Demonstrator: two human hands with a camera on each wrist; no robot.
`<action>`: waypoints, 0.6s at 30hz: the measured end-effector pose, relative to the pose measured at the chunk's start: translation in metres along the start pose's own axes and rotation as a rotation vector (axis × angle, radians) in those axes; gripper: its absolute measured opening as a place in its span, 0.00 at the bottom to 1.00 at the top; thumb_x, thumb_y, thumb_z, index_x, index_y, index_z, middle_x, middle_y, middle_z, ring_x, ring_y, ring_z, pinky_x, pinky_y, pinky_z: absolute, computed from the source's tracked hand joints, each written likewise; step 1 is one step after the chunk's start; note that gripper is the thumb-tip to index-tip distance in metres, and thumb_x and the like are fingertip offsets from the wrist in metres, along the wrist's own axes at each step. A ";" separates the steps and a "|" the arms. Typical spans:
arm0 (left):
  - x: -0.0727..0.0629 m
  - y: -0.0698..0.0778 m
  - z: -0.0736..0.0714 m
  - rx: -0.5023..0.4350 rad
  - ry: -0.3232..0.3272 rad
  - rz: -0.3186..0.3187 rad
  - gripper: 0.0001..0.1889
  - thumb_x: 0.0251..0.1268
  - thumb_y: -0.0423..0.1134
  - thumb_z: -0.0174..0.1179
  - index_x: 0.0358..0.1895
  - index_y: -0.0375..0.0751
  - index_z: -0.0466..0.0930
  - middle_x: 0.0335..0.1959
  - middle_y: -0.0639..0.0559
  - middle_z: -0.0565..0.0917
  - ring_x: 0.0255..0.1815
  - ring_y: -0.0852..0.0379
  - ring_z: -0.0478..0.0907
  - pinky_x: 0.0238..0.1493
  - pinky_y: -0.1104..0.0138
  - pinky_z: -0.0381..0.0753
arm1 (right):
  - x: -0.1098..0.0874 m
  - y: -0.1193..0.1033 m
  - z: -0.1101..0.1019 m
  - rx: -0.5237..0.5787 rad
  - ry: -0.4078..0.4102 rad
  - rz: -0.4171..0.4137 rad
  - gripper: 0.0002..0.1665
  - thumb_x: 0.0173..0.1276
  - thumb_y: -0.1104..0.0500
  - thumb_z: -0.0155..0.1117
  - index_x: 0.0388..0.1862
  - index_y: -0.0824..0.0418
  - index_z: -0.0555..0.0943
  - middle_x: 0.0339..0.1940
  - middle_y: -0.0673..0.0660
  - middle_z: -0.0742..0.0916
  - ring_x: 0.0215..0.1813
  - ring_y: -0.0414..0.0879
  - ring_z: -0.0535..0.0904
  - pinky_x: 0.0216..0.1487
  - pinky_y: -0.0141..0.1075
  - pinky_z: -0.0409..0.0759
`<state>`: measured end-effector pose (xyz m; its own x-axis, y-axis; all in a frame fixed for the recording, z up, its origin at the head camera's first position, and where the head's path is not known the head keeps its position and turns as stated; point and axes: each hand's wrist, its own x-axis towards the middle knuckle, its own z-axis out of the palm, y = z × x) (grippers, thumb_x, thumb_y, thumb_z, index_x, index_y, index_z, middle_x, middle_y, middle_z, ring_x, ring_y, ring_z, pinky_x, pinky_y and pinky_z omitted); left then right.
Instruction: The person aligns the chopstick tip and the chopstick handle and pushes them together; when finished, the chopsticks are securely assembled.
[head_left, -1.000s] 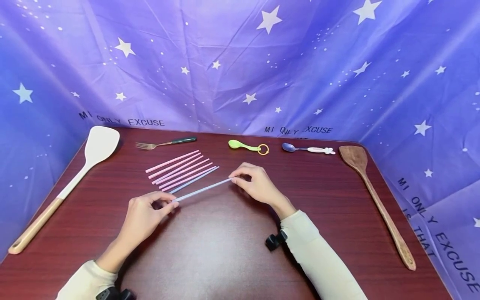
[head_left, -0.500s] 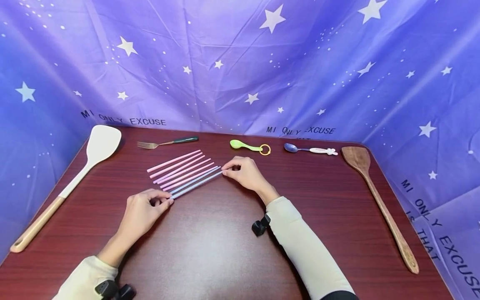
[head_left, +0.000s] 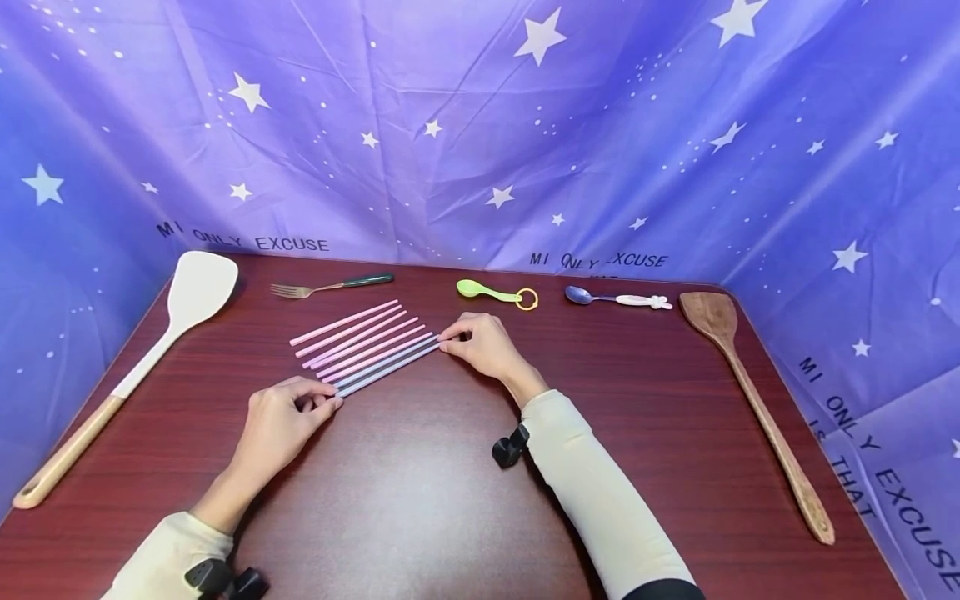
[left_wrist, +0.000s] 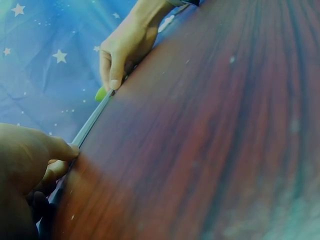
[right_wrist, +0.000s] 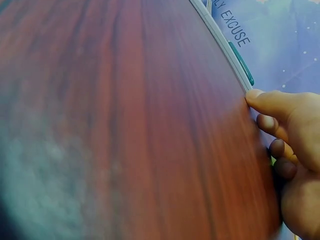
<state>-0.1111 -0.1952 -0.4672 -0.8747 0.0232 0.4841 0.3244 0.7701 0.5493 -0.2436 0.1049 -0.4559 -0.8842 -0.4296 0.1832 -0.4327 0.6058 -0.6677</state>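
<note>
A light-blue drinking straw (head_left: 390,367) lies slanted at the near side of a row of straws. My left hand (head_left: 281,421) pinches its left end between thumb and fingers, while my right hand (head_left: 486,345) pinches the other end. The left wrist view has the straw (left_wrist: 92,120) stretched between both hands, low along the tabletop. In the right wrist view, my thumb (right_wrist: 270,101) presses on the straw's end (right_wrist: 243,80). Close behind it lies a second bluish straw, and beyond that several pink straws (head_left: 344,322) lie roughly parallel.
Behind the straws are a green-handled fork (head_left: 330,287), a lime-green spoon (head_left: 487,291) with a yellow ring and a spoon with a white handle (head_left: 637,300). A white spatula (head_left: 197,292) lies left, a wooden spatula (head_left: 757,400) right. Starry cloth (head_left: 450,150) encloses the table.
Both hands have brought the blue straw back and leftward, beside the other bluish straw. The right hand travelled farther than the left; both still pinch the ends.
</note>
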 end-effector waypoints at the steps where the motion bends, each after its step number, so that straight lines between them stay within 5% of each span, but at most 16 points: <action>1: 0.000 0.000 0.000 0.001 0.000 -0.001 0.09 0.48 0.31 0.79 0.28 0.48 0.90 0.19 0.63 0.79 0.20 0.73 0.66 0.26 0.77 0.64 | 0.000 0.000 0.000 -0.001 0.000 -0.001 0.04 0.64 0.58 0.76 0.38 0.53 0.93 0.35 0.49 0.90 0.36 0.42 0.77 0.43 0.32 0.73; 18: 0.000 0.004 -0.004 -0.022 0.024 -0.017 0.09 0.48 0.32 0.79 0.29 0.48 0.89 0.20 0.62 0.80 0.21 0.74 0.68 0.26 0.80 0.65 | -0.012 -0.001 -0.009 0.068 0.023 -0.008 0.07 0.66 0.60 0.74 0.42 0.56 0.92 0.33 0.51 0.88 0.35 0.41 0.78 0.41 0.30 0.74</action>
<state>-0.1081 -0.1949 -0.4623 -0.8713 -0.0057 0.4907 0.3176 0.7558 0.5726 -0.2345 0.1159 -0.4509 -0.8851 -0.4181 0.2044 -0.4272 0.5556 -0.7133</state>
